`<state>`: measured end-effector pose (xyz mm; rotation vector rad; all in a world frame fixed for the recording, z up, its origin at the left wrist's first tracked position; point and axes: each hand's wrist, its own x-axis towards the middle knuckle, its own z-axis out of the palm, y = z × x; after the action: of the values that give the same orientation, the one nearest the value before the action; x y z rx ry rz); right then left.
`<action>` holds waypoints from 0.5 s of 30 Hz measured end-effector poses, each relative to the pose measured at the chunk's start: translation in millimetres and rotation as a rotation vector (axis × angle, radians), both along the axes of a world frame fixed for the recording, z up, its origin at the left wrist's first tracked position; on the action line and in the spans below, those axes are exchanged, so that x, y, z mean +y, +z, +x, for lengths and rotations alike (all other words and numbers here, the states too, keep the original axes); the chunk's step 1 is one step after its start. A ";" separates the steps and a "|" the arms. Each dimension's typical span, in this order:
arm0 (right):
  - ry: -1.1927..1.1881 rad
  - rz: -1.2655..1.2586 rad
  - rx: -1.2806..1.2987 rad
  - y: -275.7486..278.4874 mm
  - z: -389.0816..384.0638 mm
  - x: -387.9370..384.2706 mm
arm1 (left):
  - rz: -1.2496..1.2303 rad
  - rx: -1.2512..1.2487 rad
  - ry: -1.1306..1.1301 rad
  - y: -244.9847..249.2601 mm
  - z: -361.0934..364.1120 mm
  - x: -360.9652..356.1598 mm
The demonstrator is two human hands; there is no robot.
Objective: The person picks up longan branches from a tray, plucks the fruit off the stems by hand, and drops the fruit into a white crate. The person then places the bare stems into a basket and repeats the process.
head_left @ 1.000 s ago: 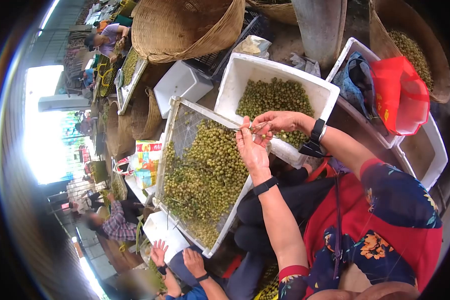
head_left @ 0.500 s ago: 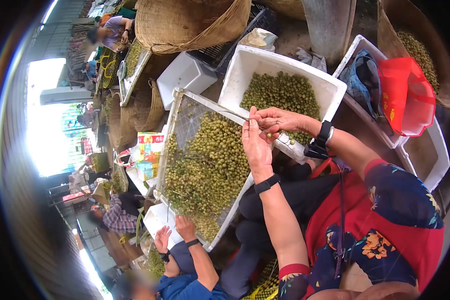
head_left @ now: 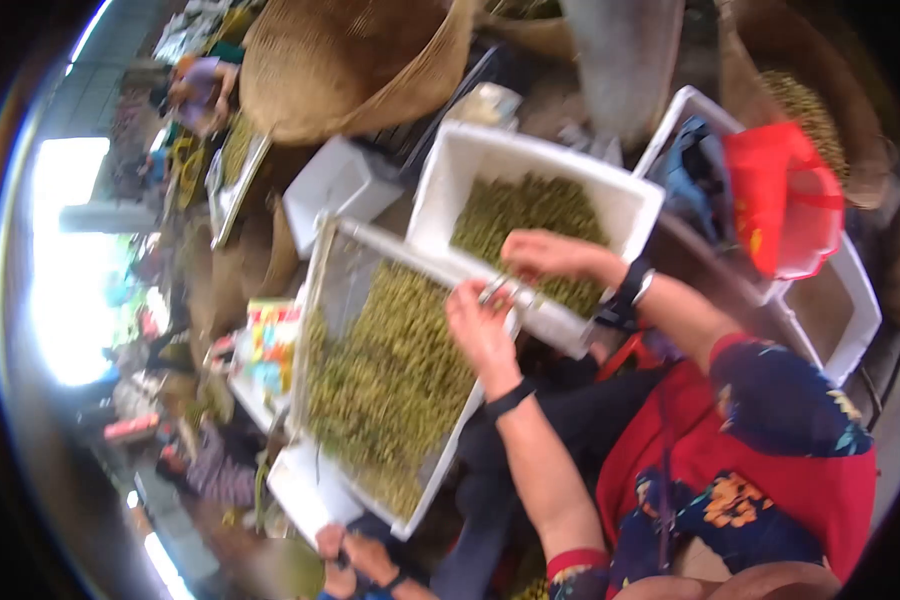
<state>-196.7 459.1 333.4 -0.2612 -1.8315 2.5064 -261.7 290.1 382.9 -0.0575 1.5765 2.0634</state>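
My left hand [head_left: 483,335] is closed in a pinch at the edge of the mesh tray [head_left: 345,280]. Something small and dark is at its fingertips, too blurred to name. My right hand [head_left: 550,256] is held over the white foam box [head_left: 435,200], fingers curled together, and whatever they hold is hidden. Small round green fruits [head_left: 530,212] lie in the box. More yellow-green fruits [head_left: 390,370], mixed with thin stems, cover much of the tray.
Another person's hands [head_left: 355,560] are near the tray's lower corner. A large woven basket [head_left: 355,70] stands behind. A red bag [head_left: 780,200] lies on foam boxes at right, beside a grey pillar [head_left: 625,65]. Colourful packaging [head_left: 273,335] is left of the tray.
My hands, earlier together on a thin twig, have come apart; the right is now over the box, the left lower. The whole view has shifted and blurred. The other person's hands have moved lower.
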 end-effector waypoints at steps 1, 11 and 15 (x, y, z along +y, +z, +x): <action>-0.028 0.056 0.052 -9.1 0.6 -1.6 | 0.021 -0.028 0.067 0.3 1.1 4.1; 0.052 -0.174 0.091 0.6 4.7 -20.7 | -0.080 0.186 0.020 -3.9 17.9 43.3; 0.094 -0.260 0.162 2.8 8.4 -17.0 | -0.093 0.153 0.004 5.8 15.9 34.0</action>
<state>-188.3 442.1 336.2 0.0247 -1.4934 2.7370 -245.7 324.2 388.7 0.0654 1.7647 2.0384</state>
